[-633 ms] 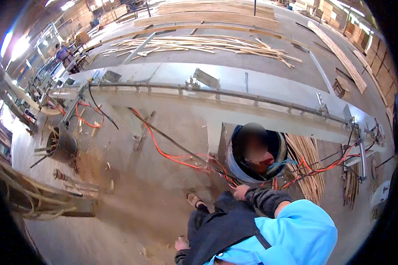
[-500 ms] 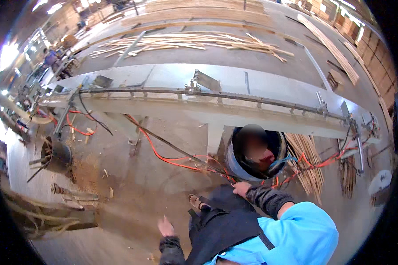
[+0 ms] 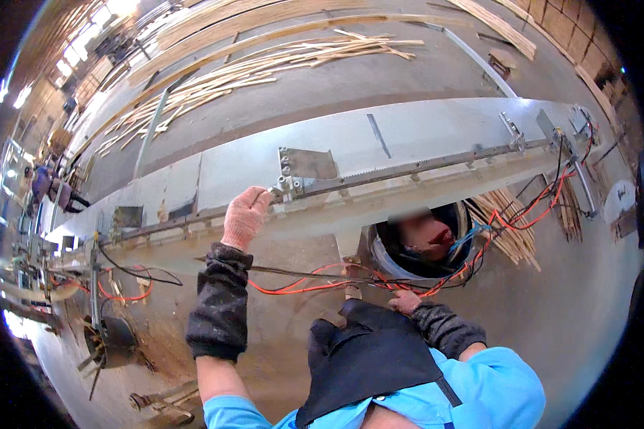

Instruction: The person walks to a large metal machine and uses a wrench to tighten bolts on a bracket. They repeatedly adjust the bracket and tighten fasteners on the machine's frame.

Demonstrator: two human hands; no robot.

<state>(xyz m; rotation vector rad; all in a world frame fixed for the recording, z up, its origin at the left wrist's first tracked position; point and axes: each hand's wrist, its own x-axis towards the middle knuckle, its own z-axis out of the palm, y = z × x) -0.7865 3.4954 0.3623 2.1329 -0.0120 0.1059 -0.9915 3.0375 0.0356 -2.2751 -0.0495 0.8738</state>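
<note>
A: Workshop floor, concrete, strewn with wood strips [image 3: 265,64]; long grey metal beam [image 3: 422,136] across it.

B: Left hand [image 3: 245,217]?

A: Gloved, fingers curled onto a bolted bracket [image 3: 293,187] on the beam's rail, right at the fingertips.

B: Right hand [image 3: 406,302]?

A: Gloved, resting low by the apron, fingers lying on red and black cables [image 3: 322,280] (grasp unclear). Just beyond the fingers, a round metal opening [image 3: 459,250].
</note>
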